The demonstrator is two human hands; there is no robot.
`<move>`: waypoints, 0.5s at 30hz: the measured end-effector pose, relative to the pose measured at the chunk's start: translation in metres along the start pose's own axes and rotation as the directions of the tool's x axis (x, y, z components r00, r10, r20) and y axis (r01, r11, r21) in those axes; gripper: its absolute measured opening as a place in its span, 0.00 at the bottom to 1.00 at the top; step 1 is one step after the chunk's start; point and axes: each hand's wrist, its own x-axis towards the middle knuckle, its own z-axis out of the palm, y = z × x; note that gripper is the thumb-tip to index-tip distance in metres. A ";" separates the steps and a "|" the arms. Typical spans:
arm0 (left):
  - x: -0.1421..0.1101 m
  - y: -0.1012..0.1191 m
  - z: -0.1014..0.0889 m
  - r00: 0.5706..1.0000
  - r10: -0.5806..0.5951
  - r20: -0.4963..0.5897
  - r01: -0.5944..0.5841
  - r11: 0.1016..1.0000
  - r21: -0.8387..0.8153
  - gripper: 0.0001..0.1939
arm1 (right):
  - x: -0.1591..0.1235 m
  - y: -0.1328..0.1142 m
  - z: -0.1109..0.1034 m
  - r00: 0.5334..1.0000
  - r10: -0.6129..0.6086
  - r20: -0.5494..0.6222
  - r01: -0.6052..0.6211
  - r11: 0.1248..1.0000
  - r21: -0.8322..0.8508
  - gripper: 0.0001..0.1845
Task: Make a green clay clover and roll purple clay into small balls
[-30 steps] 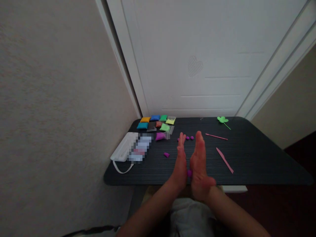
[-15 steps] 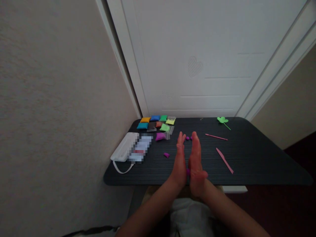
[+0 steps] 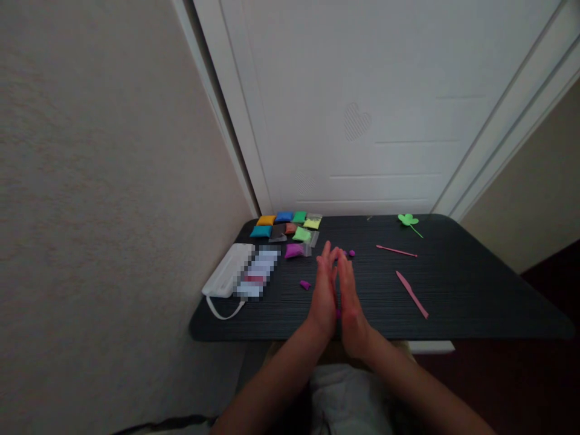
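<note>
My left hand (image 3: 323, 291) and my right hand (image 3: 350, 305) stand palm to palm above the near edge of the black table (image 3: 462, 290), fingers stretched forward. A small lump of purple clay (image 3: 338, 313) shows in the gap low between the palms, pressed by both. A loose purple clay piece (image 3: 305, 284) lies on the table just left of my left hand. Small purple balls (image 3: 352, 253) sit beyond the fingertips, partly hidden by them.
Several coloured clay bags (image 3: 290, 228) lie at the back left, with an opened purple bag (image 3: 294, 250) in front. A white case (image 3: 226, 272) sits at the left. A pink knife tool (image 3: 411, 293), a pink stick (image 3: 396, 251) and a green clay clover (image 3: 408, 220) lie on the right.
Both hands have shifted left and closed the gap between the palms. The right hand slid back relative to the left, so less of the purple clay shows.
</note>
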 end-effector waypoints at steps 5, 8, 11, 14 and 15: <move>0.003 -0.008 -0.007 1.000 0.005 -0.005 -0.005 0.999 -0.032 0.27 | -0.001 -0.025 -0.001 1.000 0.004 -0.025 -0.002 0.996 0.094 0.34; 0.000 -0.012 -0.004 0.999 0.002 0.045 0.001 0.998 -0.068 0.25 | 0.008 -0.020 -0.002 0.996 0.066 -0.068 -0.061 0.996 0.071 0.34; -0.001 -0.010 -0.002 0.989 -0.035 0.144 0.055 0.989 -0.137 0.27 | 0.013 -0.005 -0.003 0.999 0.045 -0.027 -0.046 0.997 -0.056 0.33; -0.003 -0.014 -0.001 0.982 -0.043 0.184 0.073 0.985 -0.158 0.28 | 0.010 -0.001 -0.002 0.998 0.032 0.052 -0.025 0.992 -0.124 0.32; -0.006 -0.017 0.001 0.987 0.004 0.160 0.021 0.989 -0.148 0.29 | 0.008 -0.003 -0.001 0.997 0.022 0.079 -0.012 0.991 -0.130 0.32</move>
